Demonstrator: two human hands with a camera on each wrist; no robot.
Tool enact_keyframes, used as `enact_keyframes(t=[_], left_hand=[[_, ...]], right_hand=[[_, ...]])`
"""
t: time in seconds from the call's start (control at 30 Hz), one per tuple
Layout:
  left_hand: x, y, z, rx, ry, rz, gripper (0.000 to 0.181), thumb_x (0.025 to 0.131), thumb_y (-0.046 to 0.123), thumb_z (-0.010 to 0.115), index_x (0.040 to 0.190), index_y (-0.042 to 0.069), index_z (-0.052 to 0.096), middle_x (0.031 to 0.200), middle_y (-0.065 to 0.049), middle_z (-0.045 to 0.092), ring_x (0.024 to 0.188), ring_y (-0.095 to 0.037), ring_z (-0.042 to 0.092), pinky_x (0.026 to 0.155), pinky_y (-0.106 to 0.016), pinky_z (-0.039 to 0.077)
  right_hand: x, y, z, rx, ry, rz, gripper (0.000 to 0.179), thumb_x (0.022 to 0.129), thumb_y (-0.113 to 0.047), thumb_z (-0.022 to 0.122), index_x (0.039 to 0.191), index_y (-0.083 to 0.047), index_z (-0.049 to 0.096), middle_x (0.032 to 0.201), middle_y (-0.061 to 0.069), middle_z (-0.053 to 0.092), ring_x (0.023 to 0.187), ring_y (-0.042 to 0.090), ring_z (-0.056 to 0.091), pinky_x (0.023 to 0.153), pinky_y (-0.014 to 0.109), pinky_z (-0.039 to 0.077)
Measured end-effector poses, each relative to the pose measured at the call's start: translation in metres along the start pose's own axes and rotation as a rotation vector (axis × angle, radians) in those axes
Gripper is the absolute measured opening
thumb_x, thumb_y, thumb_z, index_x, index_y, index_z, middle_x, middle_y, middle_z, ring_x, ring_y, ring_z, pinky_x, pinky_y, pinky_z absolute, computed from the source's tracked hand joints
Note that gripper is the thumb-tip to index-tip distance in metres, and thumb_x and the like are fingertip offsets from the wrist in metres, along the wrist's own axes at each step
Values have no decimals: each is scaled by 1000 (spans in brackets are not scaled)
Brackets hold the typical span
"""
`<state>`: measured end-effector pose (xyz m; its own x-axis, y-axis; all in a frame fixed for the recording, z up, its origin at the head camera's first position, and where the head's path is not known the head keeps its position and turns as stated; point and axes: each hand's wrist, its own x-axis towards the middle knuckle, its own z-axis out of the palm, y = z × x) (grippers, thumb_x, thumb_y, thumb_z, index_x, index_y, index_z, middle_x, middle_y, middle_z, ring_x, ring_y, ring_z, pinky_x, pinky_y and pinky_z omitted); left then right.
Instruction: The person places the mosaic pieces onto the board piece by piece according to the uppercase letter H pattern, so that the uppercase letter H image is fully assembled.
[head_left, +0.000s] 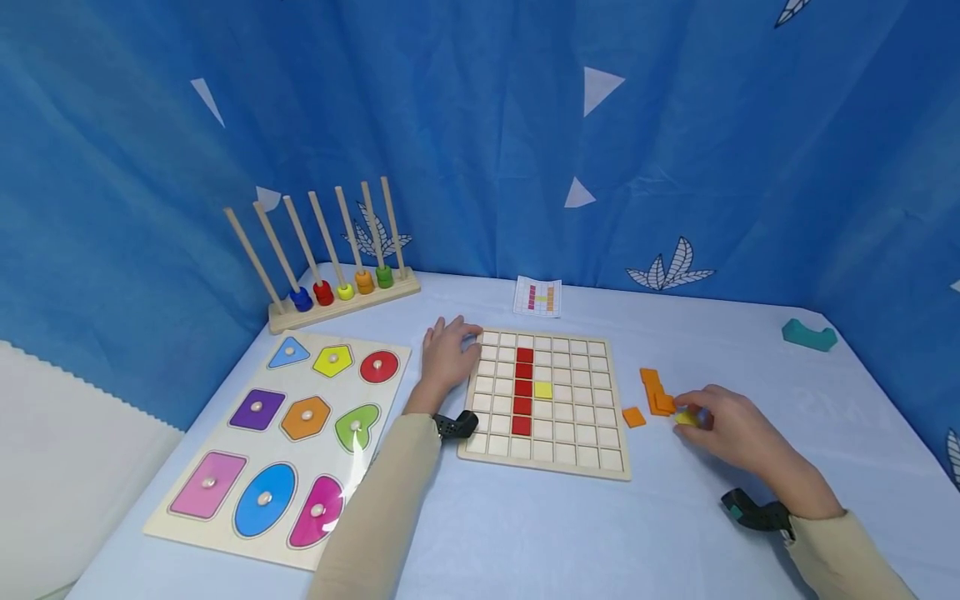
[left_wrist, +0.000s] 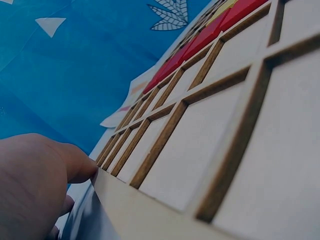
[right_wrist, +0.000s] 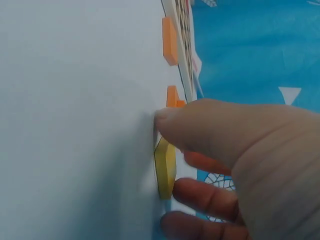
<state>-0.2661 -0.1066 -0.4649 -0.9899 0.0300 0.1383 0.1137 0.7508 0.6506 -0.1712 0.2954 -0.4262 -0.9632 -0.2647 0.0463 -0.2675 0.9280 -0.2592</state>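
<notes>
My left hand [head_left: 448,354] rests at the upper left corner of a wooden grid board [head_left: 555,472]; in the left wrist view a fingertip touches the board's rim [left_wrist: 122,192]. A column of red square tiles [head_left: 522,388] fills several cells, and one yellow tile [head_left: 543,390] lies to their right. Over on the right, my right hand [head_left: 738,425] pinches another yellow tile [right_wrist: 165,170] close to the tabletop, its thumb and fingers around the edges. Beside those fingers lie several orange tiles [head_left: 652,390], with a single orange tile [head_left: 633,417] nearer the board.
A small pattern card [head_left: 537,297] lies behind the board. To the left are a shape puzzle [head_left: 345,342] with knobbed pieces and a peg stand [head_left: 408,287] with coloured rings. A teal block [head_left: 809,336] sits at the far right. A blue curtain [head_left: 480,133] hangs behind.
</notes>
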Motion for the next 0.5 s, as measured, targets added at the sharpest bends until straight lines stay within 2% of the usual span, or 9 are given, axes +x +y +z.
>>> enact_keyframes(t=[0.3, 0.5], left_hand=[[0, 1, 0, -2, 1, -6, 35, 97, 21, 55, 128, 13, 70, 158, -19, 46, 155, -47, 23, 128, -60, 13], [1, 0, -1, 13, -12, -18, 35, 98, 22, 55, 129, 15, 70, 159, -17, 45, 156, -45, 22, 128, -59, 12]], right_hand=[[0, 5, -1, -6, -40, 56, 36, 78, -19, 87, 105, 2, 74, 84, 6, 66, 72, 17, 52, 59, 24, 47], [0, 5, 0, -1, -31, 28, 33, 79, -15, 85, 106, 0, 75, 84, 5, 65, 71, 16, 50, 58, 22, 44]])
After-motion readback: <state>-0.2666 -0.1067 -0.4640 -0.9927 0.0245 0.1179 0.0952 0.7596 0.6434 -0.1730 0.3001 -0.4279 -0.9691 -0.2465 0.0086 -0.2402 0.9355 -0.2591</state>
